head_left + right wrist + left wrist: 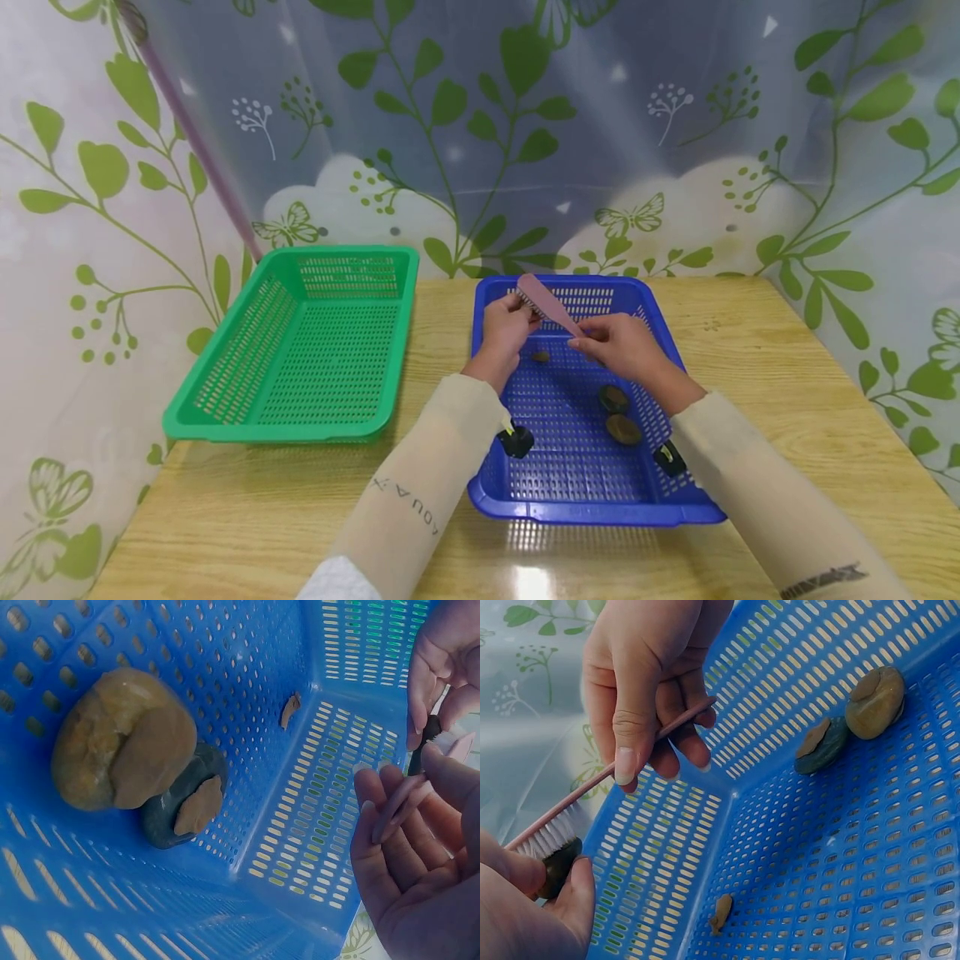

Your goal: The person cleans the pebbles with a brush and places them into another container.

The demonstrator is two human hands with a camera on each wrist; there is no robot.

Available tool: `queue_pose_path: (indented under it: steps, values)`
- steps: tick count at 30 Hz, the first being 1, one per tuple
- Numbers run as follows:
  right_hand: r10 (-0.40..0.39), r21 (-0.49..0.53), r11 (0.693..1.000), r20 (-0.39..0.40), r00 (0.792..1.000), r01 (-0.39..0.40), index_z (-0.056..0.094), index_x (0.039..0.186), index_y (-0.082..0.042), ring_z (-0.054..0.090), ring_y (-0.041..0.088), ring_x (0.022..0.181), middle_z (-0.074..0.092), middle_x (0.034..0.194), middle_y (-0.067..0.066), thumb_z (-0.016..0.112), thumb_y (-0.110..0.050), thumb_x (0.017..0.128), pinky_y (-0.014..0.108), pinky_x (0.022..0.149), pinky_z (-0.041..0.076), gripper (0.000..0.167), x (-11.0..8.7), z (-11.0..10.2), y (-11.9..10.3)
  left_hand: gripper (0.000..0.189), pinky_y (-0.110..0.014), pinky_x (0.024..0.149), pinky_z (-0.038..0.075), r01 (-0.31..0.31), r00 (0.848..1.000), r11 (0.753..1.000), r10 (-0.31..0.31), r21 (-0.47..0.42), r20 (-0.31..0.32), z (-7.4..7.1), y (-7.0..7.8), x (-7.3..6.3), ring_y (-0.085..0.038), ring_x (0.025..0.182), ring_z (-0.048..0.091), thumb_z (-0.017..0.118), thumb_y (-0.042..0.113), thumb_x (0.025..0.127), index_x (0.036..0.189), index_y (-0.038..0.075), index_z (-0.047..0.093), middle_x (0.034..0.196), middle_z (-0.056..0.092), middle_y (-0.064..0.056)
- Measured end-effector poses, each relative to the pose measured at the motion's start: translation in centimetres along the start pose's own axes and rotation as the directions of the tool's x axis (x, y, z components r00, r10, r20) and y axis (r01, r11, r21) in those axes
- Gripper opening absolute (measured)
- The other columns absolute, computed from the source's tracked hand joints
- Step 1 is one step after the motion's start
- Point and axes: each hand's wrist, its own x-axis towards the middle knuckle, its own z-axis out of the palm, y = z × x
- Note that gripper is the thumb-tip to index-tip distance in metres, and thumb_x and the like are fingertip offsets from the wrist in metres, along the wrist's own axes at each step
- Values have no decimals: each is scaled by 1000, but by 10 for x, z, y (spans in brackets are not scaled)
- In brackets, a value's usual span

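1. I have the left hand (504, 329) over the far end of the blue basket (600, 515), pinching a small dark stone (559, 870) between thumb and fingers. From the head view I can hardly make that stone out; the fingers and the brush cover it. The left wrist view shows part of it, with its lower edge behind the hand.
2. The right hand (618, 342) holds the pink brush (547, 302) by its handle, thumb laid along one side and curled fingers on the other. The handle's end shows past the fingers only in the wrist views.
3. The white bristles (555, 832) meet the stone in the left wrist view, though the left thumb hides some of that contact from me.
4. Below, by the basket's right wall, I see a dark green stone (613, 398) and, just nearer, a yellowish-brown stone (623, 429). Each bears a flat brown patch; I can't tell whether the two touch.
5. A little brown piece (540, 357) lies on the basket floor toward the far left; what it is, I can't say.
6. The left forearm and sleeve (420, 475) hide part of the basket's left wall. Left of it stands the green basket (262, 433), well apart from the hands.
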Motion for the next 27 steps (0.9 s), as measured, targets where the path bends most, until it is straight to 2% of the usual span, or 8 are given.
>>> queue_pose_path:
  steps: [7,18,27]
  values:
    - [34,-26,999,-3,999,-34,67,120,-1,53,15,56,70,76,10,67,-23,93,29,52,41,35,1,-1,1,33,-30,83,56,4,1000,1000,-4,-1,-19,-1,1,0,-28,98,66,48,1,101,132,-2,57,114,64,-21]
    - [14,-61,998,-41,999,-16,72,105,-6,55,15,58,67,69,5,66,-24,94,29,51,42,22,1,-1,3,34,-32,88,55,-7,999,1000,6,-23,-51,-2,0,3,-29,103,65,45,2,101,134,-2,55,118,63,-21]
    - [31,-27,999,-147,989,-35,70,112,-4,59,17,63,70,75,8,63,-29,96,31,57,47,30,0,-1,0,34,-32,86,56,-5,999,1000,4,-31,-39,-1,0,3,-31,104,66,45,1,101,134,-2,55,123,60,-24]
